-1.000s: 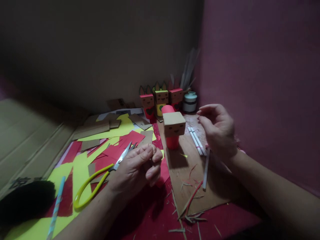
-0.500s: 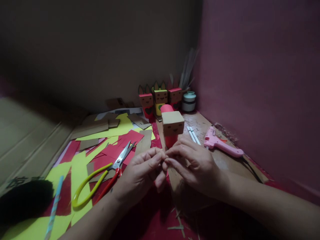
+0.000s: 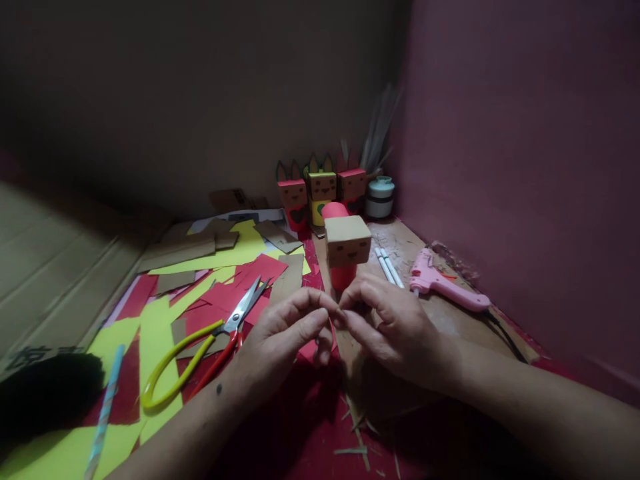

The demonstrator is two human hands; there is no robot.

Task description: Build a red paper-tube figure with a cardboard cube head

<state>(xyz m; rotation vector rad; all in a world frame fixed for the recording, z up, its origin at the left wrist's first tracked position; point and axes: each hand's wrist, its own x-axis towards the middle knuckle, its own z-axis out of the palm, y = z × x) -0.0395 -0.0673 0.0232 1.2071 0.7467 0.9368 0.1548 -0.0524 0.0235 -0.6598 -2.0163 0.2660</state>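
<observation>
My left hand (image 3: 295, 330) and my right hand (image 3: 387, 327) meet fingertip to fingertip in the middle of the view. Both are closed in a pinch; whatever sits between the fingers is too small and hidden to name. Just behind them stands a cardboard box-headed figure (image 3: 347, 243) with a drawn face and a red body, its lower part covered by my right hand. Scissors (image 3: 235, 323) with one yellow and one red handle lie open beside my left wrist. To the right of my right hand rests a pink hot glue gun (image 3: 440, 283).
Several similar figures with pointed ears (image 3: 293, 193) stand at the back, beside a pale green-lidded jar (image 3: 380, 197). White sticks (image 3: 389, 267) lie on the cardboard. Yellow paper (image 3: 160, 360), red paper and cardboard scraps spread leftward, with a striped straw (image 3: 106, 410). A pink wall rises at right.
My fingertips have shifted slightly right and my right fingers are more curled. The left index finger now reaches further toward the right hand. The view has tilted slightly.
</observation>
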